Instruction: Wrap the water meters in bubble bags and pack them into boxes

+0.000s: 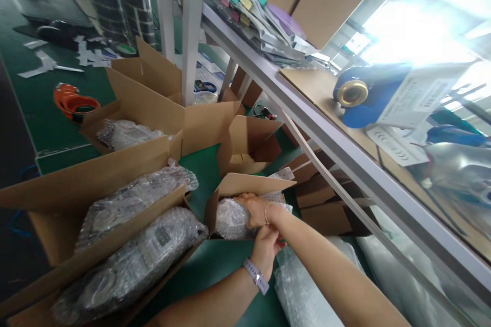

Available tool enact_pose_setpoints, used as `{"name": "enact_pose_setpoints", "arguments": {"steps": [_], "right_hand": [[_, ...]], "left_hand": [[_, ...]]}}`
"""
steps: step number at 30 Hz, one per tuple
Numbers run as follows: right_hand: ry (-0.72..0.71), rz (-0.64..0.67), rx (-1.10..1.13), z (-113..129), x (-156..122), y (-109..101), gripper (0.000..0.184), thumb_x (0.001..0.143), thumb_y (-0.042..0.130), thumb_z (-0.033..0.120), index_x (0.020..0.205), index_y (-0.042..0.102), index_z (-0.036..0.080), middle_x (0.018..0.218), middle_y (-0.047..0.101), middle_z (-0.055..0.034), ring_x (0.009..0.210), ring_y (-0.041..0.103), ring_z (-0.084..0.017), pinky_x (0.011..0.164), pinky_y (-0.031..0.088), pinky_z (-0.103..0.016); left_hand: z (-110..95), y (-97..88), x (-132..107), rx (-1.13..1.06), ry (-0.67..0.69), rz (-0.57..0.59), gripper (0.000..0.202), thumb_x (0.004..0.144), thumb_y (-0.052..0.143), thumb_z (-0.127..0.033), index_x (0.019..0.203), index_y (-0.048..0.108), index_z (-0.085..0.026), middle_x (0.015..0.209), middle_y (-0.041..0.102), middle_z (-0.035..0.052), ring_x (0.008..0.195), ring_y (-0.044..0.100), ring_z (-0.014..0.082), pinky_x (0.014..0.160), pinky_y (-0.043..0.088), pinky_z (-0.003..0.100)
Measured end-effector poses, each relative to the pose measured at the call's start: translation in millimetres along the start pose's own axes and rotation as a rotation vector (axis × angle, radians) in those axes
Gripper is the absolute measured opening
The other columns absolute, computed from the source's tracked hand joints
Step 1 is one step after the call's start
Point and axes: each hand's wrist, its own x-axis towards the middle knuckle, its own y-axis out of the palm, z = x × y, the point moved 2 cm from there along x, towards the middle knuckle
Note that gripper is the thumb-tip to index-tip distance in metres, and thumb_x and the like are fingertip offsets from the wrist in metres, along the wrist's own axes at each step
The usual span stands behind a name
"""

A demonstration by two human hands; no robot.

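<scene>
Just below the centre of the frame, an open carton (261, 182) holds a bubble-wrapped bundle (231, 218). The right hand (251, 208) rests on the bundle, its fingers partly hidden, so I cannot tell whether they pinch it. The left hand (265, 246), fingers bent, is at the carton's near edge; its grip is unclear too. Wrapped packs (141, 258) lie boxed at lower left.

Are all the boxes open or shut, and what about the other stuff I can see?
Small front box: open, flap raised.
Bundle inside it: bubble-wrapped.
Right hand: on that bundle.
Left hand: beside that box; grip unclear.
Two long bundles: bubble-wrapped, in open cardboard.
Back-left box: open, clear wrapping inside.
Clear plastic sheets: lying loose.
</scene>
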Motion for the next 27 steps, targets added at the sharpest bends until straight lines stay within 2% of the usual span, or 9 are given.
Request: {"name": "enact_pose_setpoints", "arguments": {"steps": [5, 8, 10, 13, 16, 18, 23, 25, 27], "right_hand": [[0.159, -0.145, -0.114, -17.1, -31.0, 4.5, 0.05, 0.072, 0.053, 0.004, 0.121, 0.054, 0.015, 0.142, 0.039, -0.0144, 0.131, 0.032, -0.029, 0.107, 0.022, -0.043], [0.351, -0.253, -0.085, -38.5, -35.8, 7.5, 0.038, 0.088, 0.035, 0.015, 0.122, 0.051, 0.01, 0.13, 0.048, -0.0239, 0.124, 0.042, -0.033, 0.101, 0.027, -0.051], [0.419, -0.258, -0.005, -57.3, -25.3, 12.8, 0.034, 0.091, 0.035, 0.028, 0.114, 0.056, 0.013, 0.116, 0.059, -0.0212, 0.115, 0.051, -0.03, 0.099, 0.033, -0.048], [0.431, -0.262, 0.173, -83.5, -0.7, 20.6, 0.039, 0.093, 0.036, 0.041, 0.11, 0.057, 0.013, 0.116, 0.061, -0.0144, 0.112, 0.054, -0.023, 0.098, 0.037, -0.043], [0.385, -0.271, 0.346, -98.9, 13.1, 23.8, 0.041, 0.091, 0.04, 0.046, 0.109, 0.058, 0.013, 0.118, 0.06, -0.0116, 0.108, 0.056, -0.02, 0.097, 0.039, -0.043], [0.343, -0.27, 0.427, -102.7, 12.0, 23.6, 0.041, 0.087, 0.045, 0.047, 0.105, 0.061, 0.014, 0.115, 0.063, -0.0111, 0.105, 0.058, -0.021, 0.096, 0.039, -0.041], [0.23, -0.237, 0.54, -100.3, -12.5, 32.9, 0.037, 0.07, 0.06, 0.045, 0.091, 0.068, 0.016, 0.1, 0.068, -0.0085, 0.098, 0.059, -0.026, 0.094, 0.038, -0.04], [0.2, -0.236, 0.573, -97.3, -25.2, 46.5, 0.035, 0.066, 0.062, 0.044, 0.086, 0.068, 0.016, 0.093, 0.069, -0.0068, 0.092, 0.06, -0.026, 0.091, 0.04, -0.04], [0.198, -0.277, 0.605, -93.8, -37.0, 64.5, 0.035, 0.066, 0.058, 0.044, 0.083, 0.066, 0.015, 0.086, 0.068, -0.0059, 0.086, 0.06, -0.026, 0.084, 0.042, -0.038]], "left_hand": [[-16.2, -23.3, -12.8, 0.791, 0.353, 0.225, 0.037, 0.082, 0.054, -0.028, 0.117, 0.057, -0.016, 0.126, 0.055, 0.011, 0.123, 0.043, 0.0257, 0.109, 0.029, 0.043], [-23.8, -39.5, -25.2, 1.211, 0.481, 0.297, 0.056, 0.079, 0.055, -0.021, 0.134, 0.044, -0.02, 0.141, 0.041, 0.0102, 0.132, 0.033, 0.0271, 0.112, 0.024, 0.048], [-29.7, -46.6, -35.9, 1.406, 0.494, 0.343, 0.06, 0.077, 0.056, -0.02, 0.136, 0.042, -0.021, 0.143, 0.038, 0.0098, 0.133, 0.031, 0.0283, 0.111, 0.025, 0.05], [-42.9, -58.3, -59.1, 1.572, 0.501, 0.39, 0.058, 0.081, 0.054, -0.022, 0.137, 0.039, -0.025, 0.146, 0.034, 0.0069, 0.134, 0.029, 0.0272, 0.111, 0.026, 0.05], [-59.7, -89.1, -92.8, 1.679, 0.508, 0.447, 0.056, 0.084, 0.051, -0.027, 0.138, 0.038, -0.032, 0.145, 0.036, 0.0024, 0.133, 0.033, 0.0261, 0.111, 0.027, 0.049], [-72.6, -123.4, -117.4, 1.768, 0.527, 0.399, 0.06, 0.083, 0.053, -0.028, 0.139, 0.034, -0.038, 0.144, 0.038, 0.0004, 0.132, 0.035, 0.0276, 0.111, 0.027, 0.05], [-102.2, -203.5, -159.2, 1.907, 0.637, 0.057, 0.077, 0.081, 0.054, -0.024, 0.146, 0.014, -0.035, 0.148, 0.031, 0.0024, 0.13, 0.039, 0.0267, 0.107, 0.037, 0.039], [-107.6, -215.2, -162.8, 1.93, 0.646, 0.041, 0.068, 0.081, 0.055, -0.025, 0.143, 0.027, -0.033, 0.145, 0.037, 0.0028, 0.127, 0.044, 0.0255, 0.105, 0.04, 0.035], [-110.3, -217.8, -162.5, 1.929, 0.645, 0.036, 0.042, 0.081, 0.054, -0.026, 0.122, 0.054, -0.031, 0.132, 0.053, 0.0023, 0.12, 0.05, 0.0245, 0.1, 0.044, 0.034]]}}
